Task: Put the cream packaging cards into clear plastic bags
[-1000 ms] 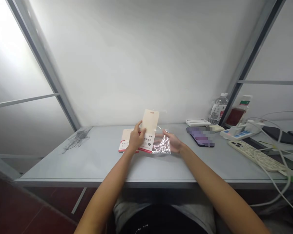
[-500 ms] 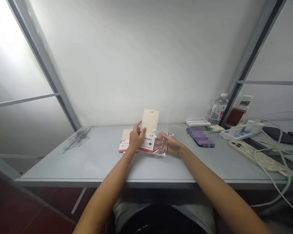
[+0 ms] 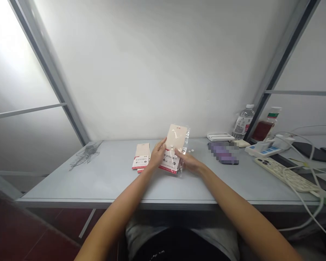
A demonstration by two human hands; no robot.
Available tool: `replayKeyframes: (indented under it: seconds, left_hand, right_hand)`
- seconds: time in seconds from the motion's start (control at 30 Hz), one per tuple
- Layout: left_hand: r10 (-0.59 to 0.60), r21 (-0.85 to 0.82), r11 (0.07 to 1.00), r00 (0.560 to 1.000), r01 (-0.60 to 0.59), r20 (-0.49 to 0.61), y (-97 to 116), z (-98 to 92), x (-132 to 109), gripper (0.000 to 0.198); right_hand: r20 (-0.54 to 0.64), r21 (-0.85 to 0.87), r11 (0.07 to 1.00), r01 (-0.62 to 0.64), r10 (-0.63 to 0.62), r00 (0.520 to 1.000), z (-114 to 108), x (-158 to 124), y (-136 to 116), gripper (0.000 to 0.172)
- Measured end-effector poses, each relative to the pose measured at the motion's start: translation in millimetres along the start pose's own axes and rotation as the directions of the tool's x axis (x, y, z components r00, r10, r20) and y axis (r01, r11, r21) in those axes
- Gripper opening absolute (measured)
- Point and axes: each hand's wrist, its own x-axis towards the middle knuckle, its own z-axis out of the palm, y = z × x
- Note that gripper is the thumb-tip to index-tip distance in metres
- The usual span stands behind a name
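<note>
Clear plastic sleeve (image 3: pixel 185 145) over cream-and-red card (image 3: pixel 176 139), print illegible; left hand (image 3: pixel 157 154), right hand (image 3: pixel 188 162) fingers gripping sleeve; packet (image 3: pixel 140 156) marked 4 beside.

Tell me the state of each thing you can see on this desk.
Left hand, gripping the bag's left side.
Right hand, gripping the bag's lower right.
Clear plastic bag, raised off the desk.
Printed card packet, inside the bag.
Red-edged packets, lying flat.
Small white round pieces, loose on the desk.
Water bottle, upright, capped.

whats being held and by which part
A clear plastic bag holding a cream card: left hand at its left edge, right hand at its lower right.
</note>
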Motion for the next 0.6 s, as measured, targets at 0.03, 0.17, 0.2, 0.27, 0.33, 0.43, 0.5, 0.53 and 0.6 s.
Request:
replayKeyframes:
  seconds: [0.03, 0.17, 0.2, 0.27, 0.33, 0.43, 0.5, 0.53, 0.6]
  left_hand:
    - [0.019, -0.06, 0.998, 0.999, -0.016, 0.04, 0.5, 0.0, -0.2, 0.045]
    - [0.035, -0.259, 0.966, 0.992, -0.003, 0.12, 1.4, -3.8, 0.2, 0.046]
    - [0.01, -0.273, 0.962, 0.99, 0.028, 0.138, 1.5, -5.9, 0.7, 0.045]
    - [-0.027, -0.28, 0.956, 0.979, 0.085, 0.203, 1.5, -10.8, 1.8, 0.041]
    - [-0.027, -0.291, 0.95, 0.958, 0.113, 0.286, 1.4, -15.4, 3.0, 0.039]
    - [-0.022, -0.311, 0.941, 0.94, 0.135, 0.341, 0.7, -19.8, 4.5, 0.035]
    - [-0.038, -0.286, 0.948, 0.944, 0.138, 0.326, 0.1, -21.4, 5.2, 0.032]
    - [-0.042, -0.266, 0.955, 0.948, 0.131, 0.317, -0.1, -22.0, 5.5, 0.031]
    - [-0.032, -0.214, 0.971, 0.951, 0.102, 0.307, -0.3, -22.5, 5.4, 0.029]
  right_hand:
    - [0.002, 0.005, 1.0, 0.009, -0.009, 1.0, -0.4, 0.6, 0.4, 0.038]
    - [0.017, 0.011, 0.999, 0.034, -0.034, 0.999, -2.7, 2.9, 0.8, 0.039]
    - [0.018, 0.01, 0.999, 0.045, -0.046, 0.999, -3.9, 3.5, 0.5, 0.039]
    - [0.013, -0.006, 0.997, 0.077, -0.077, 0.997, -7.3, 4.6, -0.4, 0.038]
    - [-0.02, -0.05, 0.994, 0.097, -0.099, 0.995, -11.0, 5.5, -1.6, 0.038]
    - [-0.078, -0.105, 0.989, 0.1, -0.109, 0.991, -14.8, 6.2, -2.9, 0.043]
    - [-0.091, -0.107, 0.987, 0.117, -0.127, 0.988, -15.0, 6.3, -3.3, 0.044]
    - [-0.09, -0.109, 0.986, 0.124, -0.134, 0.987, -14.7, 6.2, -3.4, 0.044]
    - [-0.086, -0.12, 0.985, 0.123, -0.134, 0.987, -13.6, 5.8, -3.5, 0.045]
